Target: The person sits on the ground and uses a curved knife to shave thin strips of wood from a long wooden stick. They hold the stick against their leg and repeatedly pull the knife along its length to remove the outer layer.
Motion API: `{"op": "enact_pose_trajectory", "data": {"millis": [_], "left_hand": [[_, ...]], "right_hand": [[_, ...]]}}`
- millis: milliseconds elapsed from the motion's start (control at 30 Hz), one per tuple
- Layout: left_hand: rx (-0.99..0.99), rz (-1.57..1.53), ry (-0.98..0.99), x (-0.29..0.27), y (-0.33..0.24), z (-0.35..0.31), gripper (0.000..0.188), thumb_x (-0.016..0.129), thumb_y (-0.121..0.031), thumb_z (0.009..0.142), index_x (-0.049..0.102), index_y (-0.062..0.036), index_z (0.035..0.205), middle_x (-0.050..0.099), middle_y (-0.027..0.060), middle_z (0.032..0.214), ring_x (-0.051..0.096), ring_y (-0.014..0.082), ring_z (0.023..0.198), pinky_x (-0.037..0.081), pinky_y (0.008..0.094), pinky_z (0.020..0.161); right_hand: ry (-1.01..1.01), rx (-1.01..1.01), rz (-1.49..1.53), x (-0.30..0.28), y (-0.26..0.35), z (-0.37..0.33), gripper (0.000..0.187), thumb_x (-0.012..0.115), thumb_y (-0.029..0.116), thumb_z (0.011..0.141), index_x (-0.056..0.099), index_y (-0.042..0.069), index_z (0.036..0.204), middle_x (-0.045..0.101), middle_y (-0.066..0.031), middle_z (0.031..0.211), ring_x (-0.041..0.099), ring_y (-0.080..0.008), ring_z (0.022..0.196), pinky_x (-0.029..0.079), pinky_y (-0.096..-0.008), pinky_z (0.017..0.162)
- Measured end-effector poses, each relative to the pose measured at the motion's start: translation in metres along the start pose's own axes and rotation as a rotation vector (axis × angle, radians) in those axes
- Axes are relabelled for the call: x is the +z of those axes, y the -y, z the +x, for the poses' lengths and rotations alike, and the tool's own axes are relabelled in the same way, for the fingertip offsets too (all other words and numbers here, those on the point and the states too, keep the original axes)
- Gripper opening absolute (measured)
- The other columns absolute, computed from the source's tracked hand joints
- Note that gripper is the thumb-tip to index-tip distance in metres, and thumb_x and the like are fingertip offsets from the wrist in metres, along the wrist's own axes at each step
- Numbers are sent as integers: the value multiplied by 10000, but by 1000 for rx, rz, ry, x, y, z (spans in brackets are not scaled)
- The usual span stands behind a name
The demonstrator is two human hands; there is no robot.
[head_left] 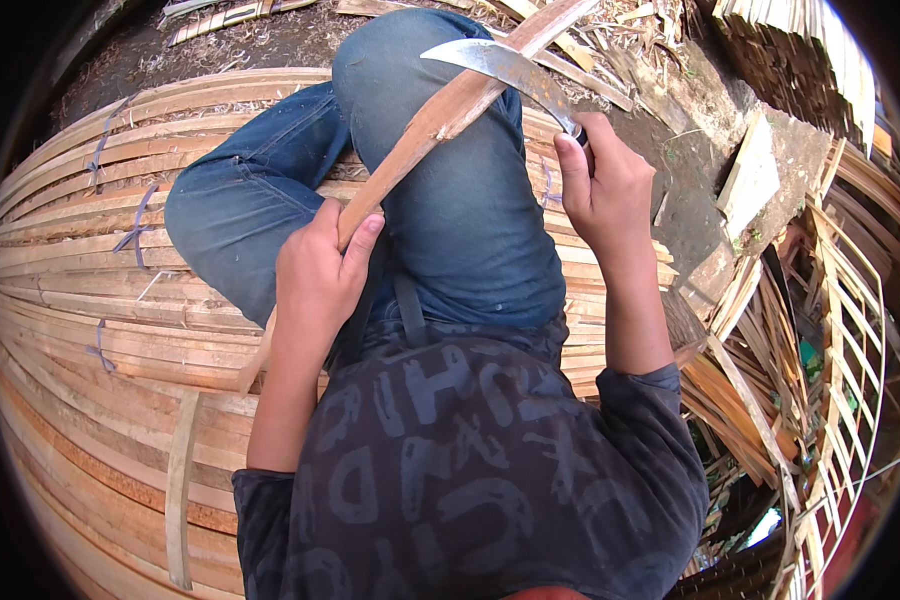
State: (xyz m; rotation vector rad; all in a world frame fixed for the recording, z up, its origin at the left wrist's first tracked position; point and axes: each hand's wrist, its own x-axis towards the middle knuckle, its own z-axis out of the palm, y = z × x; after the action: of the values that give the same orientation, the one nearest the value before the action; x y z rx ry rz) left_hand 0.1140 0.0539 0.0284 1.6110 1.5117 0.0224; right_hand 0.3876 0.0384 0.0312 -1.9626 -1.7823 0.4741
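Observation:
My left hand [322, 268] is closed around the lower part of a long brown wooden stick [407, 152]. The stick slants up and away to the right, over my raised knee in blue jeans [460, 220]. In my right hand [610, 185] is a sickle [505, 68], gripped by its handle, most of which my fingers hide. Its curved metal blade crosses over the stick near the knee, with the tip pointing left. Whether the edge touches the wood I cannot tell.
Bundles of wooden strips [200, 310], tied with purple string, lie under me and to the left. Shavings and offcuts litter the ground ahead. At the right are a stack of thin slats [800, 40], a concrete slab [720, 140] and a slatted lattice [850, 370].

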Motion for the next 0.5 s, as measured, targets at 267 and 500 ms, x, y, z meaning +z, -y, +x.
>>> {"op": "enact_pose_trajectory", "data": {"millis": [267, 500], "left_hand": [[17, 134, -50, 2, -1, -3, 523, 499, -519, 928, 535, -8, 820, 576, 200, 625, 587, 417, 630, 438, 476, 558], [34, 9, -48, 7, 0, -1, 525, 500, -511, 932, 519, -5, 793, 568, 203, 603, 584, 416, 614, 436, 476, 553]], "right_hand": [[28, -186, -472, -32, -35, 27, 257, 589, 358, 909, 555, 106, 875, 592, -69, 660, 615, -268, 560, 463, -363, 459], [-199, -268, -564, -52, -98, 67, 260, 546, 385, 939, 543, 132, 879, 582, -60, 664, 598, -272, 546, 446, -385, 449]]}}
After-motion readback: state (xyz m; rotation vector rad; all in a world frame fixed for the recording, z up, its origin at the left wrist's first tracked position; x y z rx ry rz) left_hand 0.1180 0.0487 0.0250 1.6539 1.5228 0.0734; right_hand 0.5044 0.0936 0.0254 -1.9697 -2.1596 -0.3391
